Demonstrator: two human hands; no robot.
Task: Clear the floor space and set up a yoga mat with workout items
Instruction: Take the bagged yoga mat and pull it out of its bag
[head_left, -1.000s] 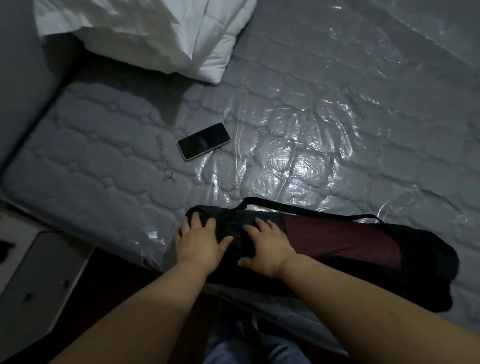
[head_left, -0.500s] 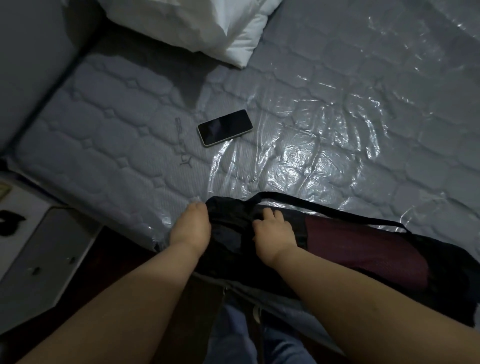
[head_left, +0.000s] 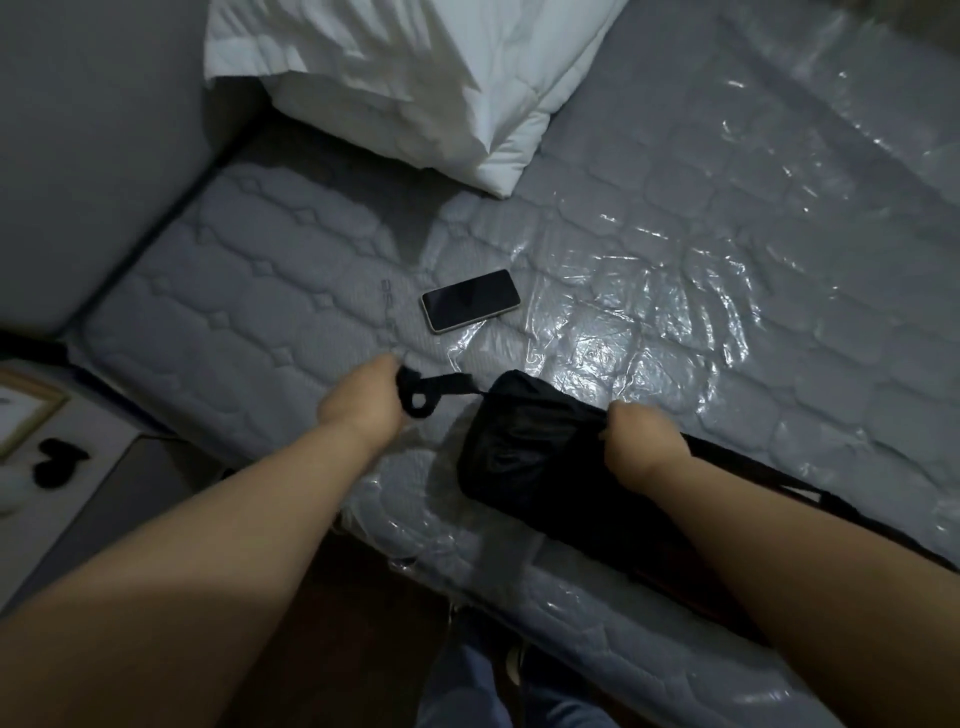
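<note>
Currently: left hand (head_left: 363, 405) gripping drawcord (head_left: 431, 395), right hand (head_left: 641, 441) clenching black mat bag (head_left: 530, 452) on near mattress (head_left: 260, 291) edge. Hazards: hard pull cinching mouth; bag sliding off; phone (head_left: 470, 300) nearby.

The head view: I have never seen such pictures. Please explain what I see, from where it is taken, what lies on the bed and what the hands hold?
No machine here: a person wears a camera on the head, looking down at their own arms. A plastic-wrapped mattress fills the view. On it lie a white pillow, a dark phone and a black bag. The left hand grips the bag's black drawstring, its fingers curled. The right hand grips the bag's fabric near its closed end. What is inside is hidden.
</note>
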